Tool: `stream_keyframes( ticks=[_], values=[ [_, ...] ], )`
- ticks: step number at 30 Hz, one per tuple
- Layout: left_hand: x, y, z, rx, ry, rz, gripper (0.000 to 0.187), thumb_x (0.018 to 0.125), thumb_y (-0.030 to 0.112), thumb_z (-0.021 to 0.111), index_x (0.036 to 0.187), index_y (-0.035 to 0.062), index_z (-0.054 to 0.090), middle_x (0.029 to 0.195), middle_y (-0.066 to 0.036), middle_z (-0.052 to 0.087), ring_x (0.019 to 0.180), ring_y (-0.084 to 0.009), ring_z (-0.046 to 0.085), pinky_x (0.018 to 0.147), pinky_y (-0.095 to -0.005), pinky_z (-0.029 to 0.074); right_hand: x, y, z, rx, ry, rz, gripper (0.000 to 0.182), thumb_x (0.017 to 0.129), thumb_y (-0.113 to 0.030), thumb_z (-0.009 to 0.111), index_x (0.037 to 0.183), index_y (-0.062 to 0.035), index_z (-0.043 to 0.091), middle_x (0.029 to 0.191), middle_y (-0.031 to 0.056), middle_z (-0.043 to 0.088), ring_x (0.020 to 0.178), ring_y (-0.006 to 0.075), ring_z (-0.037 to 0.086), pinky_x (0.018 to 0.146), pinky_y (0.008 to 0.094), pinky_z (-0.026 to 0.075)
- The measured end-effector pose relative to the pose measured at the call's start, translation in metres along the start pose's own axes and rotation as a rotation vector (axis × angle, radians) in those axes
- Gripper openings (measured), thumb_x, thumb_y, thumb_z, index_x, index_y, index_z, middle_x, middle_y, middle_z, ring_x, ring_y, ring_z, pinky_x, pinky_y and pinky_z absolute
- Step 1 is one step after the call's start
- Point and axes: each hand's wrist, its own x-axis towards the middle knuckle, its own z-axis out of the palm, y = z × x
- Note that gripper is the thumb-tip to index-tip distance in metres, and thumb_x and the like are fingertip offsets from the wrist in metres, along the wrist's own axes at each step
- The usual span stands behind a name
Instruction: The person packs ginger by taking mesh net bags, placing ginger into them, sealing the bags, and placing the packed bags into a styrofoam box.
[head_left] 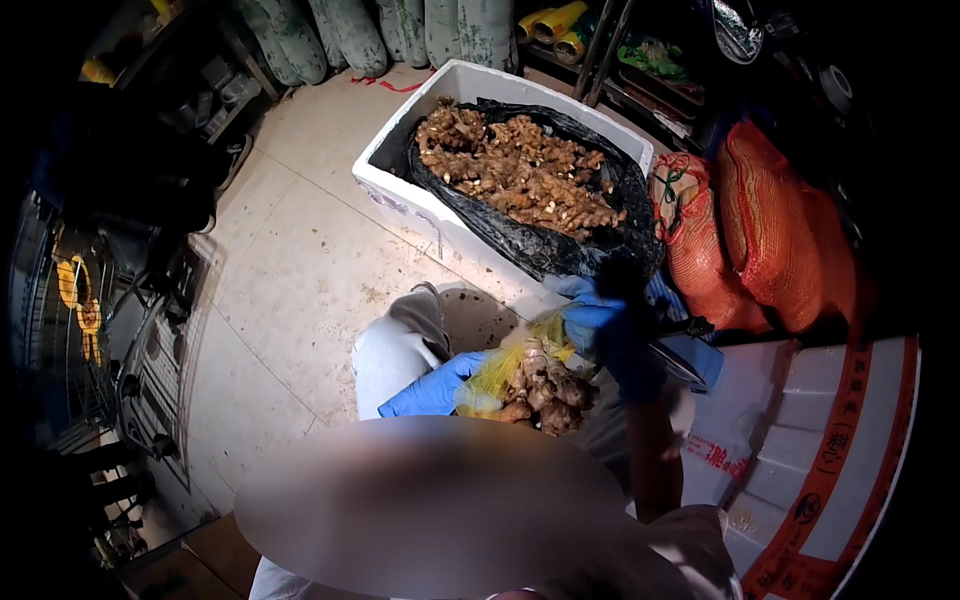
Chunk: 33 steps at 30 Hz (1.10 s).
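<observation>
Low in front of me is a yellow mesh bag [487,382] with several knobbly pieces of ginger [548,388] showing in its mouth. My left hand [440,386], in a blue glove, is closed on the bag's left side. On the upper right side of the bag, my right hand [597,312], gloved in blue too, has its fingers closed on the netting. Part of that hand and wrist lies in deep shadow. Beyond the bag stands a white foam box [400,190] lined with a black plastic bag [515,245], heaped with more ginger [520,175].
Red mesh sacks [770,230] lean at the right of the box. A white foam box with red tape [800,450] is at the lower right. Large green melons [345,40] line the back. A wire cart [150,360] and another person's shoe [235,160] are at the left.
</observation>
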Motion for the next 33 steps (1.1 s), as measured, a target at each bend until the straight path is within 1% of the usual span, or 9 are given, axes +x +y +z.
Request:
stream_keyframes(
  ticks=[7, 9, 13, 15, 16, 18, 21, 29, 33],
  values=[
    [-0.005, 0.002, 0.001, -0.135, 0.079, -0.05, 0.044, 0.07, 0.003, 0.063, 0.111, -0.0021, 0.049, 0.104, -0.004, 0.054, 0.095, -0.0102, 0.048, 0.086, -0.0238, 0.037, 0.015, 0.025, 0.005, -0.456, -0.098, -0.419, 0.017, 0.078, -0.008, 0.049, 0.091, -0.0008, 0.056, 0.083, 0.0073, 0.059, 0.068, 0.0115, 0.054, 0.057, 0.0217, 0.043],
    [-0.004, 0.005, 0.003, -0.096, 0.073, -0.079, 0.041, 0.072, 0.005, 0.062, 0.11, -0.002, 0.05, 0.102, -0.004, 0.055, 0.093, -0.0097, 0.049, 0.085, -0.0234, 0.038, 0.005, 0.015, 0.012, 0.154, 0.05, -0.071, 0.018, 0.079, -0.008, 0.049, 0.094, 0.0006, 0.055, 0.074, 0.0038, 0.056, 0.06, 0.0093, 0.051, 0.051, 0.0202, 0.041],
    [0.004, 0.001, 0.0, -0.225, 0.138, -0.067, 0.035, 0.076, 0.01, 0.059, 0.108, -0.0019, 0.051, 0.098, -0.004, 0.057, 0.089, -0.0079, 0.05, 0.081, -0.0219, 0.04, 0.003, 0.039, -0.005, 0.529, 0.037, 0.058, 0.016, 0.08, -0.008, 0.048, 0.09, 0.0022, 0.054, 0.062, 0.0009, 0.05, 0.053, 0.0072, 0.047, 0.046, 0.0194, 0.038],
    [0.009, -0.003, -0.003, -0.149, 0.133, -0.016, 0.037, 0.08, 0.016, 0.055, 0.112, -0.0012, 0.048, 0.102, -0.004, 0.055, 0.09, -0.0085, 0.051, 0.081, -0.0225, 0.041, 0.005, 0.046, -0.014, 0.956, -0.288, -0.043, 0.014, 0.082, -0.011, 0.047, 0.086, -0.0009, 0.055, 0.054, -0.0045, 0.04, 0.048, 0.002, 0.039, 0.042, 0.0179, 0.032],
    [0.009, -0.001, -0.001, -0.244, 0.137, -0.026, 0.04, 0.082, 0.019, 0.051, 0.116, -0.0004, 0.043, 0.107, -0.005, 0.052, 0.094, -0.0109, 0.051, 0.082, -0.0248, 0.042, 0.0, 0.045, -0.008, 0.956, -0.289, -0.043, 0.014, 0.082, -0.011, 0.047, 0.086, -0.0009, 0.055, 0.054, -0.0045, 0.04, 0.048, 0.002, 0.039, 0.042, 0.0179, 0.032],
    [0.01, 0.001, 0.003, -0.438, 0.14, -0.054, 0.045, 0.087, 0.025, 0.044, 0.124, 0.0014, 0.033, 0.115, -0.008, 0.047, 0.1, -0.0156, 0.05, 0.085, -0.0294, 0.043, -0.017, 0.041, 0.008, 0.551, 0.301, -0.163, 0.015, 0.084, -0.013, 0.044, 0.081, -0.0021, 0.054, 0.052, -0.0053, 0.037, 0.046, 0.0022, 0.038, 0.04, 0.0183, 0.029],
    [0.014, -0.007, 0.007, -0.636, 0.133, -0.067, 0.045, 0.088, 0.026, 0.041, 0.124, 0.002, 0.032, 0.118, -0.01, 0.044, 0.103, -0.0188, 0.048, 0.085, -0.0325, 0.043, 0.008, 0.125, 0.0, 0.338, 0.516, -0.11, 0.017, 0.086, -0.016, 0.044, 0.076, -0.0036, 0.052, 0.051, -0.0054, 0.035, 0.044, 0.0038, 0.035, 0.04, 0.0191, 0.029],
    [0.001, -0.009, 0.017, -0.864, 0.272, -0.031, 0.042, 0.088, 0.024, 0.04, 0.124, 0.0036, 0.032, 0.119, -0.011, 0.043, 0.105, -0.02, 0.047, 0.083, -0.0331, 0.044, -0.022, 0.102, 0.007, 0.278, 0.45, 0.198, 0.024, 0.087, -0.023, 0.041, 0.097, -0.0035, 0.05, 0.078, 0.0024, 0.049, 0.066, 0.0118, 0.046, 0.062, 0.0288, 0.04],
    [0.0, -0.016, 0.02, -0.393, 0.399, -0.079, 0.033, 0.085, 0.017, 0.047, 0.116, 0.0053, 0.042, 0.108, -0.008, 0.05, 0.099, -0.015, 0.05, 0.079, -0.0275, 0.046, -0.032, 0.075, 0.03, 0.385, 0.452, 0.075, 0.035, 0.088, -0.032, 0.039, 0.107, -0.0034, 0.047, 0.09, 0.0041, 0.052, 0.085, 0.0136, 0.049, 0.076, 0.0275, 0.04]
  ],
)
